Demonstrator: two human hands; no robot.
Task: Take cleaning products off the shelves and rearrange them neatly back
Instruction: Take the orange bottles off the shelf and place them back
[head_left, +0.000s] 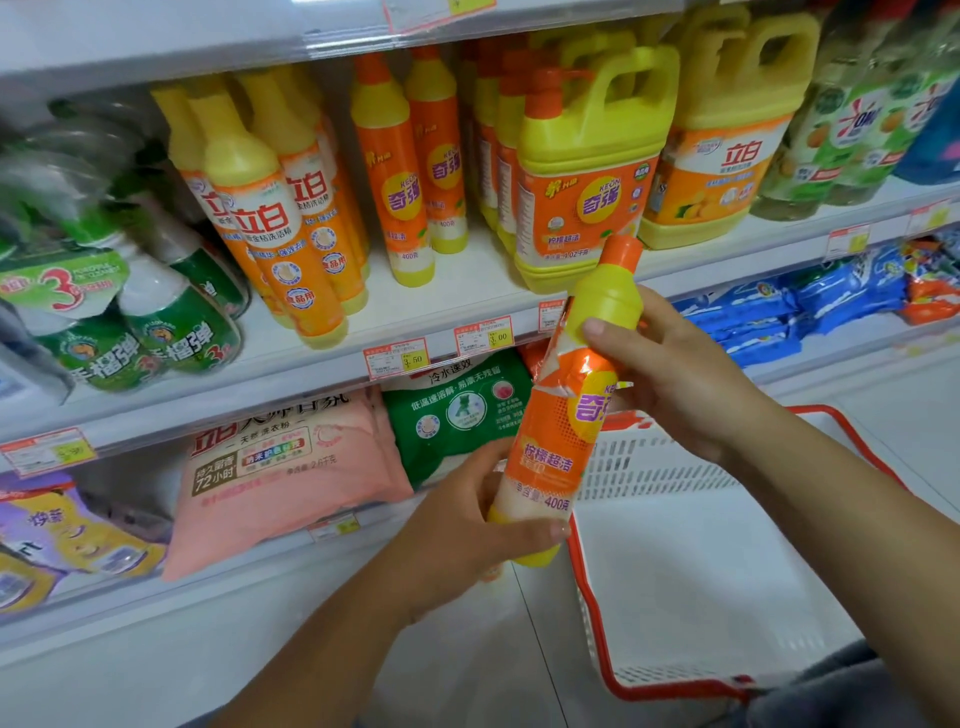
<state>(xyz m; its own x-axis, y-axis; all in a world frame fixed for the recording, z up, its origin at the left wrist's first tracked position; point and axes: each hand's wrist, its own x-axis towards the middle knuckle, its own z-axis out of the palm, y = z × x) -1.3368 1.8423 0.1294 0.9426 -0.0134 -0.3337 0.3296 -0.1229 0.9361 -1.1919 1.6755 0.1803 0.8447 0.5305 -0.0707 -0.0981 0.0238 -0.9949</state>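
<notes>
Detergent bottle (563, 415), orange-capped, being gripped tilted, left hand (467, 525) clasping its base, right hand (675, 379) clasping its neck, seemingly steadying it for reshelving

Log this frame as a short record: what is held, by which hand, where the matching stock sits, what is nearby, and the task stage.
held item: orange-and-yellow detergent bottle, tilted, cap toward the upper right
left hand: grips the bottle's base
right hand: grips the yellow shoulder below the cap
matching stock: two same-label bottles upright on the middle shelf
nearby: white basket with a red rim, low on the right
task stage: bottle off the shelf, not yet put back
</notes>
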